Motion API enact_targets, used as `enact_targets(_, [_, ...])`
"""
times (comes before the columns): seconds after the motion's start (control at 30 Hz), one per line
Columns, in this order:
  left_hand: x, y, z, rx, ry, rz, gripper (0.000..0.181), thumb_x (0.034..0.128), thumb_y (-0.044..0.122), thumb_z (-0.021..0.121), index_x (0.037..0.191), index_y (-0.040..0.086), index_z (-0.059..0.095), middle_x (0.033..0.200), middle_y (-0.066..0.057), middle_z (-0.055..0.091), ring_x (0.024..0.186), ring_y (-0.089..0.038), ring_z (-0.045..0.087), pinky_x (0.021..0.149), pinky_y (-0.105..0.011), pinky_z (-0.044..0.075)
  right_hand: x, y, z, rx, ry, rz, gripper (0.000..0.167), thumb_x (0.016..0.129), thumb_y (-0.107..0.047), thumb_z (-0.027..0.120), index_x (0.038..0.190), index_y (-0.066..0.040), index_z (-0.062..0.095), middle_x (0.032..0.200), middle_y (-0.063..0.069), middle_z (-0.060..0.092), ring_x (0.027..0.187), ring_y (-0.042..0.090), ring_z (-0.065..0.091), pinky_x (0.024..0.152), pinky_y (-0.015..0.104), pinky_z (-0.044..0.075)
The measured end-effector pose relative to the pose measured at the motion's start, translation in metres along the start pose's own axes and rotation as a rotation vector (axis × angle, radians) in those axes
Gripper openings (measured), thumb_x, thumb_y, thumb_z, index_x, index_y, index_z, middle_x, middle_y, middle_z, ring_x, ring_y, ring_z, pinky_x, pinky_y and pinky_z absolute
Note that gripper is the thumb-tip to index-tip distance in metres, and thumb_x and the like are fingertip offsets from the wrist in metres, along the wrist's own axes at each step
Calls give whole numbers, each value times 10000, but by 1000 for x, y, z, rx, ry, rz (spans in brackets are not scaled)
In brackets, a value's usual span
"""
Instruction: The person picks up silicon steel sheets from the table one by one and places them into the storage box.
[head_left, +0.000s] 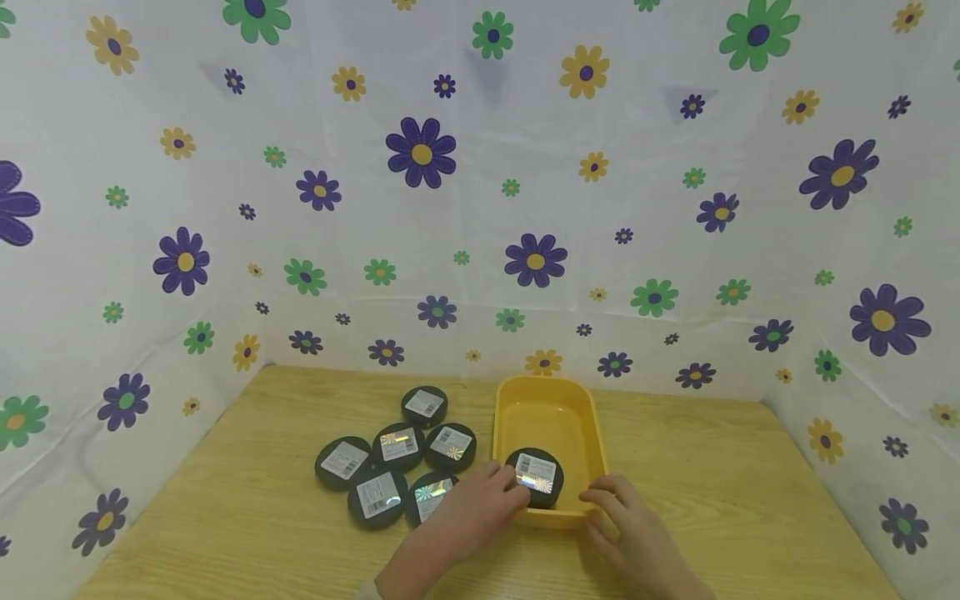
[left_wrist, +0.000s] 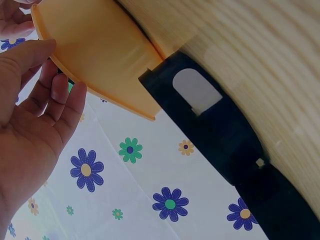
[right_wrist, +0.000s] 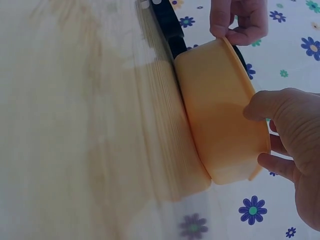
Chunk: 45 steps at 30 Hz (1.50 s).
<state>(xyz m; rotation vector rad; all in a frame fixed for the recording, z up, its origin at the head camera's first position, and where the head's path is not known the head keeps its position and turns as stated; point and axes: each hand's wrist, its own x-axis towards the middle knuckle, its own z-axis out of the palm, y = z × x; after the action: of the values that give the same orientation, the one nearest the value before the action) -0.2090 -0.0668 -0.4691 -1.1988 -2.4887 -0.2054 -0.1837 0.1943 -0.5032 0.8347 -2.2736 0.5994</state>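
In the head view, a round black disc with a white label is at the near left corner of the yellow tray. My left hand pinches the disc's left edge, with its thumb by the tray's rim in the left wrist view. My right hand grips the near right corner of the tray. The right wrist view has its thumb against the outer wall of the tray and the fingers at the rim. Part of the disc's dark edge shows above that rim; its underside is hidden.
Several more labelled black discs lie grouped on the wooden table left of the tray, one partly covered by my left hand. Behind the table and at both sides hangs a white cloth with flowers. Dark discs also show in the left wrist view.
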Motion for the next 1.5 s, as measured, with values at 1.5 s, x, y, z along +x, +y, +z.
enact_targets(1.5, [1, -2, 4, 63, 64, 43, 188, 794, 153, 784, 874, 225, 630, 851, 74, 535, 769, -104, 494, 657, -163, 413, 0, 10, 4, -51, -20, -170, 295, 1021, -375, 511, 941, -135, 662, 974, -21, 560, 833, 113, 551, 777, 190, 496])
